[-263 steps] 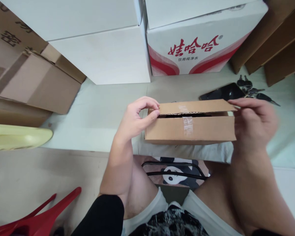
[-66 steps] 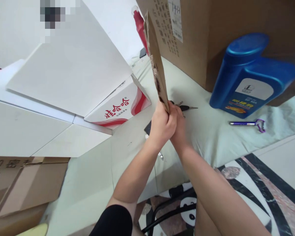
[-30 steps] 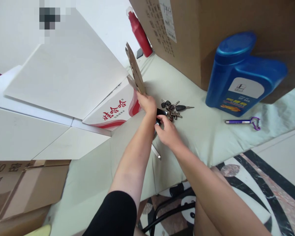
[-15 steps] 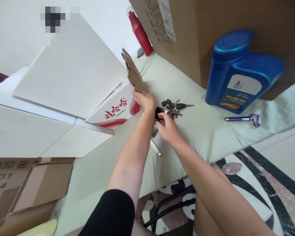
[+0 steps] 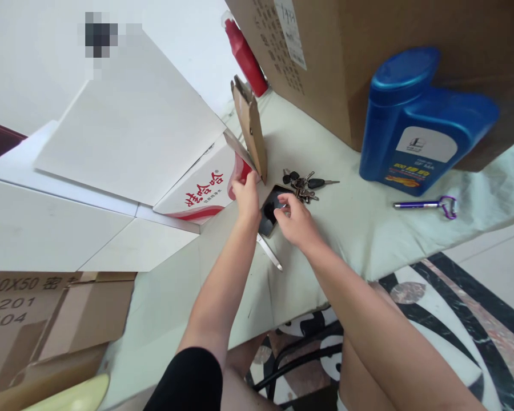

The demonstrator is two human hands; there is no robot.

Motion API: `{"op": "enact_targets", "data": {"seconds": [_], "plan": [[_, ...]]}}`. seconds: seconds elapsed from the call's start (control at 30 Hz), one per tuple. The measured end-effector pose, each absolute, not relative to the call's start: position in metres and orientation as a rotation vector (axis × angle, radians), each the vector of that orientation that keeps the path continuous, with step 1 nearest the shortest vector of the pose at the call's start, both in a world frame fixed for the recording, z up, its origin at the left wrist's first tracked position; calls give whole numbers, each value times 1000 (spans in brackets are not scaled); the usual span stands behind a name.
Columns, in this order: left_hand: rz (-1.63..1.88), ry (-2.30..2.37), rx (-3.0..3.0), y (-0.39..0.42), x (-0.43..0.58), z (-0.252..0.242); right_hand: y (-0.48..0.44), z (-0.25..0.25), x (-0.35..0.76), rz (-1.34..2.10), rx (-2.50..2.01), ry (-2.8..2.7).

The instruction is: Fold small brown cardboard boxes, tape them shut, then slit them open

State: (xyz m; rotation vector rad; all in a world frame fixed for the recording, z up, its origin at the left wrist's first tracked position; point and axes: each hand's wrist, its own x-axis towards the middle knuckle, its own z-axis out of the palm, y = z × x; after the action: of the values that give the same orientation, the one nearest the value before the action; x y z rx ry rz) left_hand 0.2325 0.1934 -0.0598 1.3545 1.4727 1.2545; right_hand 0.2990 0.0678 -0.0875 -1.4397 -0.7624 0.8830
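My left hand (image 5: 247, 198) is at the right end of a white carton (image 5: 203, 191) with red lettering, its thumb and fingers apart. Just beyond it, a folded brown cardboard piece (image 5: 252, 131) stands on edge; whether my fingertips touch it is unclear. My right hand (image 5: 297, 221) is over a dark smartphone (image 5: 269, 214) lying on the cloth, with bent fingers apart from the thumb and no object visible in them. A bunch of keys (image 5: 302, 185) lies just past the right fingertips. Below the phone is a slim white stick-like item (image 5: 270, 253).
A blue oil bottle (image 5: 420, 131) stands right, before a large cardboard box (image 5: 308, 63). Near it lies a purple pen-like item with a clip (image 5: 424, 205). A red bottle (image 5: 245, 54) stands behind. White panels (image 5: 124, 120) occupy the left; another cardboard box (image 5: 55, 325) is lower left.
The cardboard piece has shifted right and turned more upright. My left hand has come off its face, down toward the carton's end, uncovering more of the phone. My right hand has barely moved.
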Motion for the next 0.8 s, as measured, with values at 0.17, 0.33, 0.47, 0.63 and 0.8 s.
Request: {"op": "enact_targets", "data": {"seconds": [0.17, 0.33, 0.47, 0.63, 0.8], "plan": [[1229, 1562, 1219, 141, 128, -61, 63, -90, 297, 884, -1470, -819], [1293, 1749, 1101, 104, 16, -67, 52, -94, 274, 893, -1497, -981], [1328, 1863, 1073, 80, -55, -72, 36, -100, 255, 783, -1641, -1295], [1400, 2008, 1145, 63, -134, -70, 17, -107, 249, 573, -2065, -1848], [1456, 2187, 1294, 54, -218, -48, 19, -116, 246, 461, -2158, -2084]]}}
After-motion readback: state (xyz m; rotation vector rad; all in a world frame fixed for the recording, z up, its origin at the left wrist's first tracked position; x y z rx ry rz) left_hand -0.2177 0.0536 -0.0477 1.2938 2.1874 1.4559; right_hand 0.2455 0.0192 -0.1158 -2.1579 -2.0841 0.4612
